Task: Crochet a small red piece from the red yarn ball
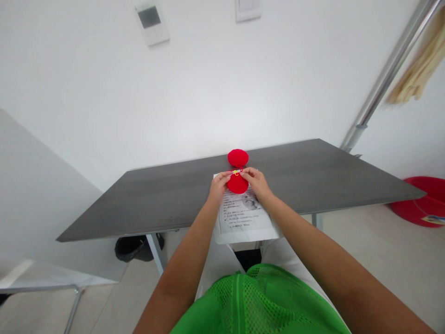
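Between my two hands is a flat red round piece (238, 187), likely crocheted or knitted, held over the table's near half. My left hand (217, 188) pinches its left edge with thumb and fingers. On the right side, my right hand (256, 182) is closed at the upper edge, its fingertips by a red strand. A slim white and yellow item (237, 172) spans the gap between the fingertips; its exact kind is too small to make out. Just behind lies a red ball, seemingly yarn (238, 157), with the strand running toward my right fingers.
A printed sheet (239, 223) lies under my hands, overhanging the near edge of the dark grey table (167, 195). The table's far edge is close to a white wall. A black-lined bin (134, 249) stands below left, a red tub (417, 204) on the floor at right.
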{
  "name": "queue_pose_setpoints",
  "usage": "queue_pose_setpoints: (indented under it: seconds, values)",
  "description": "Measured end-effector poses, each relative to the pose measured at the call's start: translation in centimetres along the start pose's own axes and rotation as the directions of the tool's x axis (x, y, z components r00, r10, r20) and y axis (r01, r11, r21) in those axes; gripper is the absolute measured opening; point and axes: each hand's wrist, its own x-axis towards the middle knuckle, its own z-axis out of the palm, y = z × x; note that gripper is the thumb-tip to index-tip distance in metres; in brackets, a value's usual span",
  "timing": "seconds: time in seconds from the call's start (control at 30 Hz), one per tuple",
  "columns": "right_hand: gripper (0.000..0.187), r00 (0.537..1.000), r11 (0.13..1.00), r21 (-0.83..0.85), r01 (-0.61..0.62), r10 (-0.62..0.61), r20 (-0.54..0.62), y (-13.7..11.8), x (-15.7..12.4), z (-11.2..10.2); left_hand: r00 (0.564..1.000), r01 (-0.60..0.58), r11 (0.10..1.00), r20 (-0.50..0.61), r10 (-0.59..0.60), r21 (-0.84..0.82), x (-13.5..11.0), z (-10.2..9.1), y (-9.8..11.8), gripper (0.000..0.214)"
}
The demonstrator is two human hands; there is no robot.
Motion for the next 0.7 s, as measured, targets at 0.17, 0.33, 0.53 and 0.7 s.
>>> queue_pose_setpoints:
  seconds: [0.17,0.33,0.53,0.7]
  values:
    - [0.02,0.998,1.0,0.012,-0.023,0.024,-0.052,0.29,0.2,-0.05,0.997,0.029,0.999,0.072,-0.032,0.044,-0.11,0.23,-0.11,0.038]
    - [0.022,0.996,0.999,0.003,-0.046,0.046,-0.072,0.44,0.32,-0.04,0.992,0.03,0.996,0.122,-0.04,0.079,-0.13,0.18,-0.28,0.045]
    - [0.023,0.996,1.0,-0.012,-0.016,0.014,-0.087,0.75,0.41,-0.08,0.993,-0.002,0.999,0.121,-0.004,0.044,-0.24,0.14,-0.15,0.041]
    - [0.024,0.994,1.0,0.01,-0.026,0.027,-0.104,0.87,0.54,-0.12,0.996,0.0,1.0,0.086,0.002,-0.022,-0.18,0.1,-0.13,0.035]
